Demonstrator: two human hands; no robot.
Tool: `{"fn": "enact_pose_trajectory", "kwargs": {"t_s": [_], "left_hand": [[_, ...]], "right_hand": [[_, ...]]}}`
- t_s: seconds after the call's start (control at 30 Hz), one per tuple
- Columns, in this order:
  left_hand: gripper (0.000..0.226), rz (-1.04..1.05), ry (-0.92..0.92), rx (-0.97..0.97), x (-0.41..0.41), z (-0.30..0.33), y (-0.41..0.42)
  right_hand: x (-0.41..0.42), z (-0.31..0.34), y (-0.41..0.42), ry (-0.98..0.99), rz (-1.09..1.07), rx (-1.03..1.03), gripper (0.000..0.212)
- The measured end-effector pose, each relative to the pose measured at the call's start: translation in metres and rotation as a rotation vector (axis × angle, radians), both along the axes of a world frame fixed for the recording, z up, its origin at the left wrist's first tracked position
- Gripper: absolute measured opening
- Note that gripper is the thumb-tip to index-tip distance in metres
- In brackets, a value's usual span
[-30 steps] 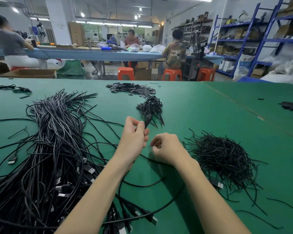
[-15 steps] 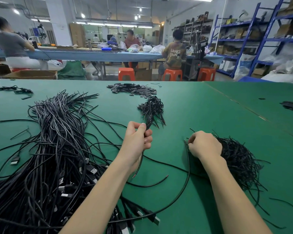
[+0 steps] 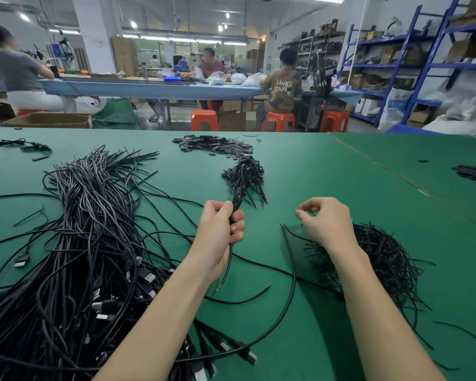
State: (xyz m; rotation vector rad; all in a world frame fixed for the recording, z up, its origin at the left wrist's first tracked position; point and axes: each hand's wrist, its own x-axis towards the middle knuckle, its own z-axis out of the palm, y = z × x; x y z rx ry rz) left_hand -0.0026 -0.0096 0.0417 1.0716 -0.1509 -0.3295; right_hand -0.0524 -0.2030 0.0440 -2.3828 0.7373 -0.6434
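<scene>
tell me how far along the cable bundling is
Done: a small heap of tied bundles beyond the hands. In hand: left hand grips one folded cable; right hand hovers by the ties pile. To do: the big cable pile, far larger.

The flat green desk top (image 3: 327, 174) looks matt and smooth, with no glare under the lamps. The big heap of long black cables (image 3: 88, 229) has smooth plastic sheaths with a dull sheen. The plugs (image 3: 149, 277) at its near end show bright bare metal shells. Right of the heap, the thin black cable (image 3: 230, 259) in the left hand (image 3: 220, 235) ends in a coppery cut tip. Farther right, the mound of short black ties (image 3: 382, 259) looks matt and wiry. Beyond the heap, the orange stools (image 3: 204, 119) are glossy plastic.
</scene>
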Motion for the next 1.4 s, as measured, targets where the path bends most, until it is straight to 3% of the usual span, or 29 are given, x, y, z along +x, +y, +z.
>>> {"fn": "enact_pose_trajectory", "kwargs": {"t_s": [0.1, 0.2, 0.27, 0.4, 0.47, 0.53, 0.73, 0.97, 1.13, 1.27, 1.4], "left_hand": [[0.019, -0.006, 0.006, -0.005, -0.001, -0.001, -0.001], [0.019, -0.009, 0.010, -0.009, -0.001, -0.002, -0.001], [0.019, -0.007, 0.009, -0.008, -0.001, -0.002, -0.001], [0.019, 0.007, -0.010, 0.003, -0.002, -0.001, -0.001], [0.019, 0.009, -0.026, 0.008, -0.003, 0.000, -0.001], [0.018, 0.006, -0.054, 0.024, -0.004, 0.002, 0.000], [0.018, 0.002, -0.065, 0.075, -0.006, 0.003, 0.000], [0.011, -0.003, -0.107, 0.144, -0.005, 0.004, 0.001], [0.023, 0.055, -0.085, 0.114, -0.004, 0.003, 0.002], [0.023, 0.041, -0.049, -0.034, -0.007, 0.008, 0.000], [0.024, 0.013, -0.087, -0.124, -0.008, 0.012, 0.001]], "right_hand": [[-0.001, 0.011, 0.002, -0.148, 0.047, 0.069, 0.007], [-0.003, 0.015, 0.006, -0.174, 0.108, 0.184, 0.009], [-0.003, 0.022, 0.016, -0.266, 0.217, 0.373, 0.009], [0.000, 0.044, 0.046, -0.554, 0.636, 0.818, 0.009], [0.002, 0.045, 0.061, -0.565, 0.791, 0.855, 0.009], [0.005, 0.039, 0.071, -0.505, 0.844, 0.766, 0.009], [0.008, 0.028, 0.072, -0.379, 0.745, 0.413, 0.009], [0.010, 0.026, 0.069, -0.331, 0.685, 0.311, 0.009], [0.009, 0.026, 0.070, -0.286, 0.726, 0.555, 0.013], [0.011, 0.024, 0.067, -0.290, 0.618, 0.984, 0.009], [0.015, 0.018, 0.063, -0.088, 0.522, 1.340, 0.008]]}}
